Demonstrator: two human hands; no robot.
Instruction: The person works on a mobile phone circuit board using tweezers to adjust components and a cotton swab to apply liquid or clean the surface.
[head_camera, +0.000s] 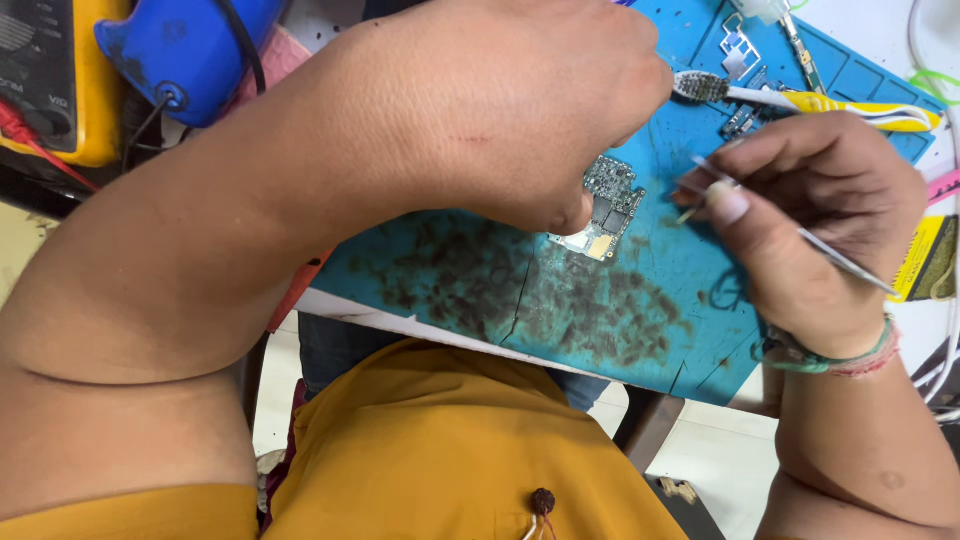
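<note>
The circuit board lies flat on the blue mat, near the mat's middle, just above its dark, stained patch. The left hand presses down on the board's left edge, its grip clenched over that edge; the fingertips are hidden, so how they clasp it cannot be told. The right hand sits just right of the board, its grip pinched on thin tweezers whose tips point toward the board. Beyond the board, a toothbrush with a yellow handle lies on the mat. A yellow meter stands well left of the board.
</note>
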